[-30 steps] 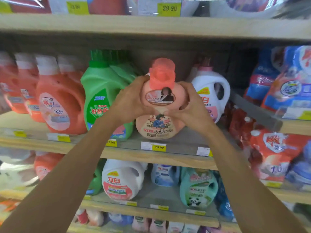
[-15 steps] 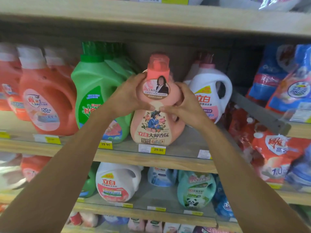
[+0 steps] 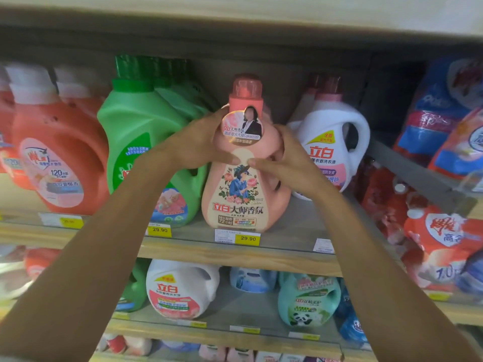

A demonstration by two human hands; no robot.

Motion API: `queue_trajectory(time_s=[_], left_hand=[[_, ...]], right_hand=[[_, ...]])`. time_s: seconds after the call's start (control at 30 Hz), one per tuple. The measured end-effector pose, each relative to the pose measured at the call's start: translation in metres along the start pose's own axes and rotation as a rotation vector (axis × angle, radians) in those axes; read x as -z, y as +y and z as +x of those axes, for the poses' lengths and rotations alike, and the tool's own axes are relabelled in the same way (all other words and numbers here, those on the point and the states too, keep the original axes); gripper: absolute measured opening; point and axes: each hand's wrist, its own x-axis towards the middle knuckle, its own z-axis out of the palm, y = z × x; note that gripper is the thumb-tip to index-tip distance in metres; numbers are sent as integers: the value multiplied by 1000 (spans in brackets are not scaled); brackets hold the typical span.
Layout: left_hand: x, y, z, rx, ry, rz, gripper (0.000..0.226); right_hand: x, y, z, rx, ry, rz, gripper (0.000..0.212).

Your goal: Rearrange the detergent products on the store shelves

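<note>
Wooden store shelving with a grey board and a yellow price-tag rail (image 3: 235, 253) carries the products, under dim light.

1. Far left: orange-red rigid plastic detergent jugs with white caps (image 3: 60, 152), standing upright in a row.
2. Next: tall green plastic jugs with ribbed green caps (image 3: 138, 131), just beside the working position.
3. Left hand (image 3: 198, 142): fingers wrapped round the left shoulder of the bottle, thumb pressed on the front label.
4. Centre: pink plastic detergent bottle with a translucent pink cap and a cream floral label (image 3: 243, 194). It stands upright at the front of the middle shelf, directly behind a 29.90 tag. Its base appears to sit on the board, though full contact cannot be confirmed.
5. Right hand (image 3: 285, 163): gripping the right shoulder, thumb on the label, thumb tips almost touching.
6. Right: white plastic jug with a moulded loop handle (image 3: 337, 131), near the pink bottle; beyond it, soft red and blue refill pouches (image 3: 444, 231).

Handling assessment: the pink bottle is probably full, therefore heavy for its size, with stiff walls and a smooth, likely slippery skin. Hold it at the narrowed shoulder with both hands, as shown, or by the handle recess on its right side. Avoid lifting by the cap.
</note>
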Motion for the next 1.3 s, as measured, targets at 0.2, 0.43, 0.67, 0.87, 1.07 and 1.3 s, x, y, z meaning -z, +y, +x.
queue_trajectory(time_s=[0.2,0.43,0.67,0.87,1.07,1.3], left_hand=[[0,1,3,25,10,37,97],[-8,4,-15,25,112,22,112],[-21,26,-46,-64,231,272,114],[-22,33,-58,-41,131,478,107],[-24,26,-84,-144,136,352,90],[-27,39,-121,-299,294,285,46]], right_hand=[[-1,-7,3,-21,-27,-45,80],[-6,-9,-10,-41,-20,-68,84],[-15,-24,-26,-37,23,-213,90],[-17,-35,-53,-80,5,-492,101],[-17,-40,-87,-63,-13,-530,69],[-41,-54,-126,-84,35,-559,91]])
